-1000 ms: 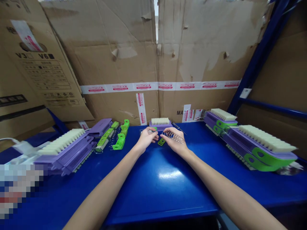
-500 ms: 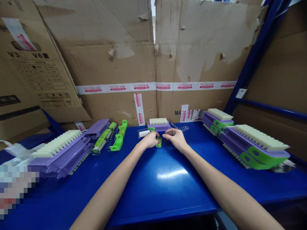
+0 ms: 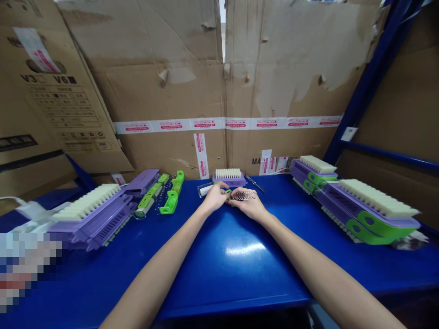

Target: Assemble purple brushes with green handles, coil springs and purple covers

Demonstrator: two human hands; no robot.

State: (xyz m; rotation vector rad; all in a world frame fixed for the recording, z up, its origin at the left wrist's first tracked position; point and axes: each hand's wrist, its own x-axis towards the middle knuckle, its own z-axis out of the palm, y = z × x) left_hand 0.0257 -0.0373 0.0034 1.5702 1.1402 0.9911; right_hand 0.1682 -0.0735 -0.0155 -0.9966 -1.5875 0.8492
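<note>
My left hand (image 3: pixel 215 197) has its fingers closed on a small green part (image 3: pixel 228 196), mostly hidden between the two hands. My right hand (image 3: pixel 252 204) is closed around a metal coil spring (image 3: pixel 245 195), which lies across its fingers beside the green part. Just behind the hands sits a purple brush (image 3: pixel 229 177) with pale bristles facing up. A clear piece with a white block (image 3: pixel 205 189) lies left of my left hand. Behind my right hand a thin pen-like tool (image 3: pixel 255 183) rests on the blue table (image 3: pixel 240 269).
At the left are purple brushes (image 3: pixel 92 214), a row of green-and-clear pieces (image 3: pixel 151 196), springs and green brackets (image 3: pixel 169 203). More purple and green brushes (image 3: pixel 370 210) stand at the right. Cardboard (image 3: pixel 164 100) walls the back; a blue post (image 3: pixel 370 73) rises at right.
The green part has been lifted off the table between my hands. My hands have come together, and the spring now lies across my right hand's fingers. The view has shifted slightly.
</note>
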